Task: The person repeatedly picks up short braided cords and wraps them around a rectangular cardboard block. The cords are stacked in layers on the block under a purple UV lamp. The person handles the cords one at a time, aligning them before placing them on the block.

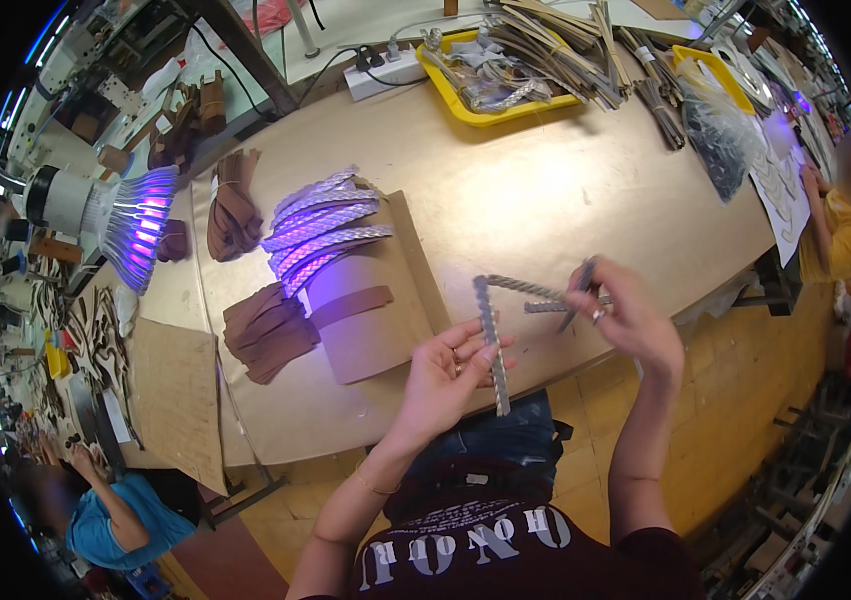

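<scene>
My left hand (pixel 450 370) pinches a grey braided strip (pixel 488 325) between thumb and fingers, above the table's near edge. The strip bends sharply at its top and runs right to my right hand (pixel 630 315), whose fingers are closed on it. A short braided length and a dark narrow piece, too blurred to name, also show at the right fingers. Left of my hands, several pale braided strips (pixel 320 225) lie across a brown board (pixel 375 335) under purple light. A single brown strip (pixel 355 305) crosses that board, beside a bundle of brown strips (pixel 270 335).
A purple-lit lamp (pixel 140 225) juts in from the left. Another brown bundle (pixel 235 205) lies near it. At the back stand a yellow tray (pixel 490 115) piled with strips and a white power strip (pixel 385 75). Co-workers sit at far right (pixel 835 235) and lower left (pixel 130 520).
</scene>
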Tool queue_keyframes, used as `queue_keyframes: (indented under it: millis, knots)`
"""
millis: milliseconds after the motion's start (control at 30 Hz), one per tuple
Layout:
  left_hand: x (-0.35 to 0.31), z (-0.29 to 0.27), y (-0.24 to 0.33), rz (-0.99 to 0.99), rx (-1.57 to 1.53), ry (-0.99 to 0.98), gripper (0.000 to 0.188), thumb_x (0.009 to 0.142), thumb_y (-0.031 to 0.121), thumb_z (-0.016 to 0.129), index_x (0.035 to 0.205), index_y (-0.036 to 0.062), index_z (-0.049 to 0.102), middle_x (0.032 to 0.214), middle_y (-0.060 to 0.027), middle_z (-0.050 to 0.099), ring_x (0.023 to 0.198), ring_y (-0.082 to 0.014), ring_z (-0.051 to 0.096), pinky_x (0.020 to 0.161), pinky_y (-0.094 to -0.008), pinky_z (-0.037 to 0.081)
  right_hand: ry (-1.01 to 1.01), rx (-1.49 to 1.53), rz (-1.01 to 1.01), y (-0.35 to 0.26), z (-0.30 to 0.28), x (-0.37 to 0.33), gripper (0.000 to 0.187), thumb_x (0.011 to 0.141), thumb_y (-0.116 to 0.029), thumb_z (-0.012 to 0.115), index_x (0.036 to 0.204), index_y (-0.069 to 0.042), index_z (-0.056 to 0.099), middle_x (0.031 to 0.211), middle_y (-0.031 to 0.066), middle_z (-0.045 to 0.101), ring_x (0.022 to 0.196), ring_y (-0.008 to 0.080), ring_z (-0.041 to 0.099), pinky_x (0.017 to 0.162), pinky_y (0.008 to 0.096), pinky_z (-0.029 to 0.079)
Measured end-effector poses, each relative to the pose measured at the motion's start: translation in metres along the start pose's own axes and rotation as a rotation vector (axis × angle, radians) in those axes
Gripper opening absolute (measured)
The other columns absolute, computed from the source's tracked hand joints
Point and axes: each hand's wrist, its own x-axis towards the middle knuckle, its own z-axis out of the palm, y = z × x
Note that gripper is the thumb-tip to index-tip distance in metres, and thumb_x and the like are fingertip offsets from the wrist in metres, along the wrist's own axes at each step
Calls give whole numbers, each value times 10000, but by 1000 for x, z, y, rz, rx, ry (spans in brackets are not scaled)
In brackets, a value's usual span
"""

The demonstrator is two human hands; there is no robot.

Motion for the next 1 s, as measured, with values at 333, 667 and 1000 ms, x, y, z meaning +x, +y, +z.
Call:
queue_keyframes:
  millis: [333,667,1000]
  knots:
    - [-31,-7,43,67,6,50,412,984,52,542,1373,-35,438,1230,-184,629,1032,-214,666,873,-317,568,281,-531,90,30,5,64,322,890,-227,684,1131,-27,611,986,121,634,872,262,603,808,407,435]
    - [-47,-42,84,264,-178,129,471,966,22,550,1399,-39,377,1247,-231,599,1071,-265,655,883,-362,579,245,151,-148,-70,66,59,235,870,-134,702,1067,-13,665,996,96,646,850,183,581,753,300,453]
    - [-67,-11,27,704,-227,267,733,905,-133,482,1475,78,72,1254,-204,529,1220,-290,555,1028,-380,461,-333,630,171,-101,89,-22,110,901,-121,676,915,-16,645,794,-4,611,728,80,539,675,245,445]
